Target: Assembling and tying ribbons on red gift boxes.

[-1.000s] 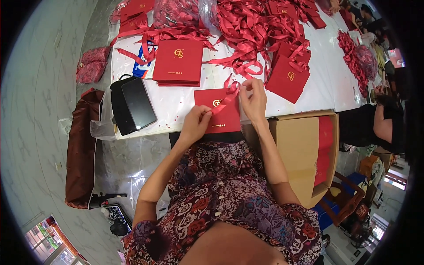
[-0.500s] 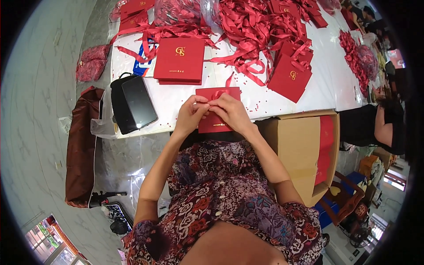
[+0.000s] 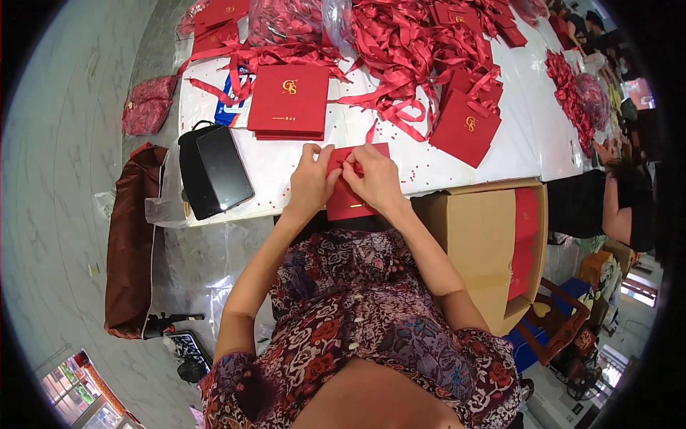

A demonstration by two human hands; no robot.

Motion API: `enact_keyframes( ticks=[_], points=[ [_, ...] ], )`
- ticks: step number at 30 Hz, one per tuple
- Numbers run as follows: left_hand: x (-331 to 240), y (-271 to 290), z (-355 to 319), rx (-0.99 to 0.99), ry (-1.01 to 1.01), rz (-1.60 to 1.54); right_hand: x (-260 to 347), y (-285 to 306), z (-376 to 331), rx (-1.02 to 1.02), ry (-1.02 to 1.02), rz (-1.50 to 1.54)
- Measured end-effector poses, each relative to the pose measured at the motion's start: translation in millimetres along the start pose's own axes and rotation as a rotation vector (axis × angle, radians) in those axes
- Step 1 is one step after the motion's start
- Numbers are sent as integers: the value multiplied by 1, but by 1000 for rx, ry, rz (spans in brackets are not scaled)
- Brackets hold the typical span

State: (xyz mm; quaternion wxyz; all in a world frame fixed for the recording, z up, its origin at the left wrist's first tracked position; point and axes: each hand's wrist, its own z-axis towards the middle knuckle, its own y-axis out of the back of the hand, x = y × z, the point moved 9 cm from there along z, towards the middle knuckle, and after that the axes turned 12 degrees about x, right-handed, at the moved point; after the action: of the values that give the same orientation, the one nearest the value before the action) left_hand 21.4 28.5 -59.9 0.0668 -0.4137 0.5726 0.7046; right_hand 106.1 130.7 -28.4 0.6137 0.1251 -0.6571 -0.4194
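Note:
A flat red paper bag (image 3: 349,206) with small gold print lies at the table's near edge in front of me. My left hand (image 3: 311,181) grips its left edge, thumb on the front face. On its upper part, the fingers of my right hand (image 3: 376,179) are closed in a pinch on a red ribbon, mostly hidden by the fingers. One end of the red ribbon (image 3: 371,131) sticks up past the bag's top edge. Just beyond sits a neat stack of red bags (image 3: 289,101) with a gold emblem.
A large heap of red ribbons (image 3: 404,50) covers the table's far side, beside more red bags (image 3: 466,132). To the left lies a black phone-like device (image 3: 224,167). An open cardboard box (image 3: 480,236) stands at right. Small red bits dot the white tabletop (image 3: 279,154).
My left hand has moved from the fingertip pinch beside my right hand to the bag's left edge. The bag has shifted slightly right. My right hand remains over its upper part.

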Motion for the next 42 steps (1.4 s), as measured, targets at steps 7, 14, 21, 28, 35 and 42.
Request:
enact_keyframes(
  ticks=[7,14,21,28,35,42],
  points=[
    [-15,11,1,-78,-104,3,-22,-13,2,47,-106,-9],
    [-17,4,7,-101,-123,-10,-14,-15,-3,12,-76,-4],
    [9,-2,7,-34,16,-331,-7,-16,-6,47,-22,-4],
    [-16,0,6,-60,-110,-172,-18,-15,-8,131,-141,68],
    [-3,8,6,-67,-41,-233,-2,10,-3,186,-60,139],
    [-34,10,-2,-51,-183,-108,-44,-7,20,345,-43,74]
  ],
)
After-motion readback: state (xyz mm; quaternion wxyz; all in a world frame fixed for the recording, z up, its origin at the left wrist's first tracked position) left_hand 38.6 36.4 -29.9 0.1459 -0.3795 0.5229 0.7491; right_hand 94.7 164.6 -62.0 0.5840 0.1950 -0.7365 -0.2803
